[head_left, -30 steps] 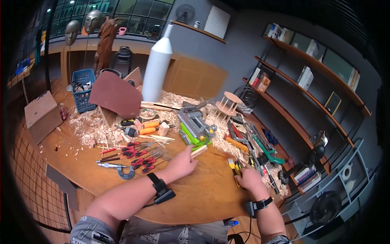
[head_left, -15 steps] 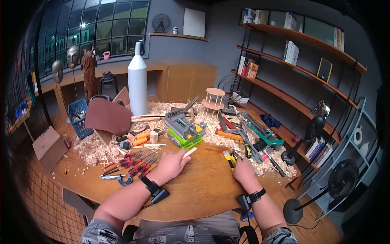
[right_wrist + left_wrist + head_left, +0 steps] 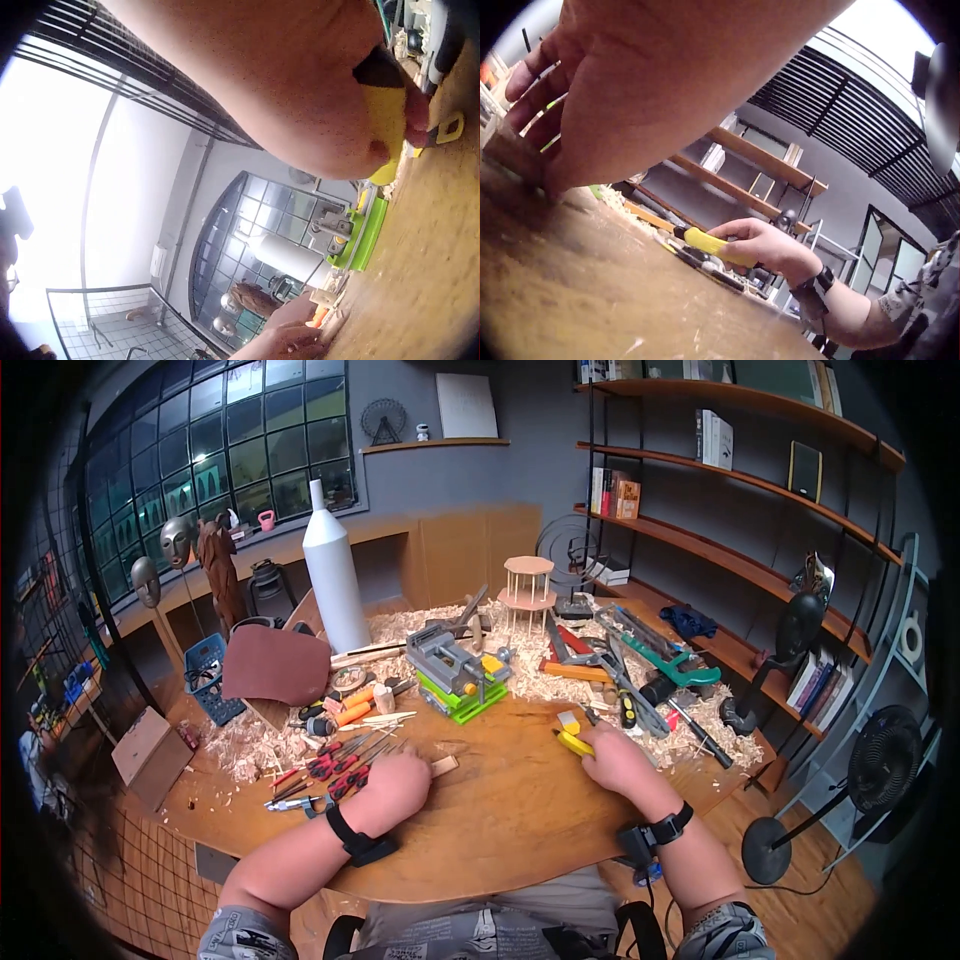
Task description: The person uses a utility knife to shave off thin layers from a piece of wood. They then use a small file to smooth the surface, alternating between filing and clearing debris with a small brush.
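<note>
My left hand [image 3: 400, 785] rests low over the table, thumb and fingers around a short pale wooden block [image 3: 444, 765]; the left wrist view shows the block [image 3: 514, 154] against the fingers, close to the tabletop. In my right hand [image 3: 622, 760] is a yellow-handled tool [image 3: 574, 742], whose yellow body [image 3: 705, 241] shows between thumb and fingers in the left wrist view. The right wrist view shows the handle [image 3: 386, 124] gripped, its far end hidden. Just beyond that hand lies a yellow-and-silver piece [image 3: 568, 722].
A grey vise on a green base [image 3: 462, 685] stands beyond the hands. Red-handled tools [image 3: 335, 765] lie by my left hand. Saws and a hammer [image 3: 700, 735] lie right among wood shavings. A white bottle shape [image 3: 335, 575] stands at the back.
My left hand has drawn back from beside the vise with the wooden block. My right hand has lifted the yellow-handled tool slightly from the table. The head view has shifted.
</note>
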A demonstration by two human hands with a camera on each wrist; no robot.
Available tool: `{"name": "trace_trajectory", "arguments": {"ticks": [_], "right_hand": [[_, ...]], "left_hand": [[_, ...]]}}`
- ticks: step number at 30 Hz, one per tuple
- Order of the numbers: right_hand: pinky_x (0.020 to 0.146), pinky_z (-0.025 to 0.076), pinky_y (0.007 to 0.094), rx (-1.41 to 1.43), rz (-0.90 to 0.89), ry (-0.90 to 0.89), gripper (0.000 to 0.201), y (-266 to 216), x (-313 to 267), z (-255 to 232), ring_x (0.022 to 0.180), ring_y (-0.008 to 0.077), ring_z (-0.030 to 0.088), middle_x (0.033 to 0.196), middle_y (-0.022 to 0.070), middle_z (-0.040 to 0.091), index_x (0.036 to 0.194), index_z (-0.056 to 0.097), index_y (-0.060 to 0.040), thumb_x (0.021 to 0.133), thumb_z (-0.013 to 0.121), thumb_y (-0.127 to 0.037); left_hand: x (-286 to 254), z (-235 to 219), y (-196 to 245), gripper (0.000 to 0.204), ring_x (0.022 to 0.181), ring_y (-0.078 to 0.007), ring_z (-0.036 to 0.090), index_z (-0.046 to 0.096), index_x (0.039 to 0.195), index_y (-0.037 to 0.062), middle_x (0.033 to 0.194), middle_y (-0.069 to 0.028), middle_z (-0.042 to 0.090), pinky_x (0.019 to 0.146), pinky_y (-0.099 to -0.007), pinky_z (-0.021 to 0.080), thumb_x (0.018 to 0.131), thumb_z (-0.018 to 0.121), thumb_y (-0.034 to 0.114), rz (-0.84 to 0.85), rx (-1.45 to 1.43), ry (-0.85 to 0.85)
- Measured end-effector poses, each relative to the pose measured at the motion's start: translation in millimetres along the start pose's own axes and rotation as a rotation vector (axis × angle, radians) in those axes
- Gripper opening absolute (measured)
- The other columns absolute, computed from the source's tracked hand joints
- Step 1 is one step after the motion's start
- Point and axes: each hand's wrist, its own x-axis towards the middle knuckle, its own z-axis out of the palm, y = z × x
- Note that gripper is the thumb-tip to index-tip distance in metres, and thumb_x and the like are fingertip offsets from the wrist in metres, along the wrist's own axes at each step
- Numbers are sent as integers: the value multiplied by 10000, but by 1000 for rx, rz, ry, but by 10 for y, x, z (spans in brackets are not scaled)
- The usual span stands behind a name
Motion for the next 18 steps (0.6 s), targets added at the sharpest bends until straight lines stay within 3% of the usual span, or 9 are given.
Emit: {"name": "trace_trajectory", "arguments": {"ticks": [3,4,5,7,9,10,11,14,18], "right_hand": [[852,526,399,300,-47,148,291,-94,172,-41,962,354,649,1033,200,630,1111,669,-2,847,653,-124],[759,510,346,549,-142,180,324,22,353,117,846,251,624,989,139,638,1169,639,-2,867,658,-118],[759,510,346,556,-144,175,324,10,463,118,846,251,624,989,139,638,1169,639,-2,867,658,-118],[701,485,313,1211,241,-195,408,-119,725,93,765,168,562,982,93,640,1274,578,4,880,639,-83],[655,480,268,1319,268,-293,460,-245,817,126,753,120,564,1017,94,641,1361,488,14,908,557,-26],[642,479,260,1529,251,-326,440,-224,885,261,751,122,561,1025,89,635,1354,496,9,918,548,-26],[628,478,251,1738,232,-360,420,-225,911,342,749,124,557,1033,85,630,1346,504,5,928,539,-26],[723,517,265,1763,144,-363,457,-277,792,491,839,126,595,1062,65,616,1357,499,1,910,590,34],[798,555,303,1776,76,-408,505,-204,729,656,914,141,638,1037,46,612,1405,467,-7,922,600,55]], "left_hand": [[102,-243,-50,347,802,-386,687,719,881,-15,932,-234,670,705,-448,558,932,612,312,-90,-86,-80],[176,-305,-89,351,798,-364,694,715,881,-15,922,-229,670,711,-448,557,923,629,323,-147,-306,-31],[244,-364,-133,357,795,-342,700,712,881,-15,912,-225,670,717,-448,556,913,647,334,-205,-524,21],[367,-345,-199,339,803,-290,706,705,1030,1,919,-166,666,685,-408,575,972,601,318,-197,-660,-32],[461,-312,-108,357,840,-265,709,620,1265,30,957,-103,638,656,-362,601,1043,501,283,-445,-1581,-120],[487,-324,-52,403,871,-254,710,493,1419,65,1002,-71,612,628,-323,622,1087,387,267,-453,-1772,-160],[513,-320,10,403,871,-254,710,493,1419,65,1002,-71,612,628,-323,622,1087,387,267,-462,-1770,-154],[540,-99,90,431,845,-237,708,485,1430,75,959,-88,625,610,-342,636,1095,302,275,-338,-2312,-284],[584,123,147,409,807,-202,663,500,1407,68,971,-63,632,594,-290,555,1092,345,277,-276,-2415,-250]]}}
